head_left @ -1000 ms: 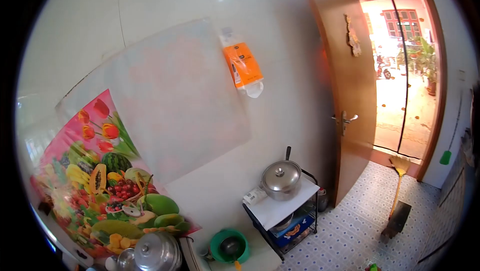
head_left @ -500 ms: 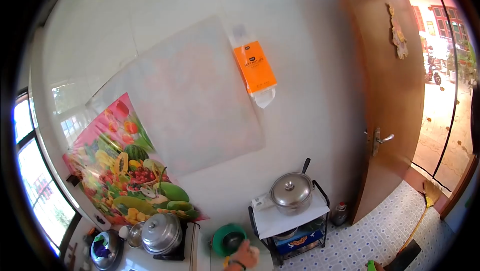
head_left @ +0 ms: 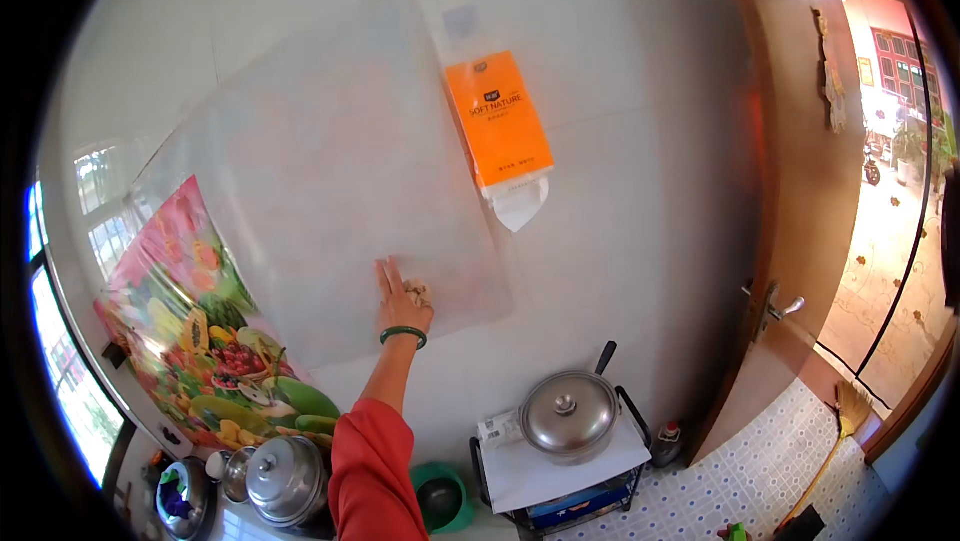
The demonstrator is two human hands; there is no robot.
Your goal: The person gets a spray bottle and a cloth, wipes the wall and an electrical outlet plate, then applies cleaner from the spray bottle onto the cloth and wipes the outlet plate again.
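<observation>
My left hand (head_left: 405, 309), with a green bangle on the wrist and a red sleeve, is raised against the wall. Two fingers stretch upward, while a small crumpled beige cloth (head_left: 419, 294) is pinched at the hand's right side and pressed to the surface. Beneath it lies a clear, whitish plastic sheet (head_left: 340, 171) fixed to the tiles, with the hand near its lower edge. Left of the sheet hangs a colourful fruit poster (head_left: 225, 341). To the right, an orange tissue pack (head_left: 500, 121) is mounted on the wall. I cannot make out my right hand.
A lidded pot (head_left: 569, 413) stands on a small rack (head_left: 530, 476). Below my arm is a green basin (head_left: 455, 506), with a steel steamer (head_left: 285, 481) to its left. A wooden door (head_left: 775, 171) stands ajar; a broom (head_left: 825, 451) leans nearby. Something green (head_left: 735, 532) shows at the bottom edge.
My left hand has risen from beside the green basin up to the plastic sheet, with the cloth in it. The view has shifted, so the pot and rack sit lower.
</observation>
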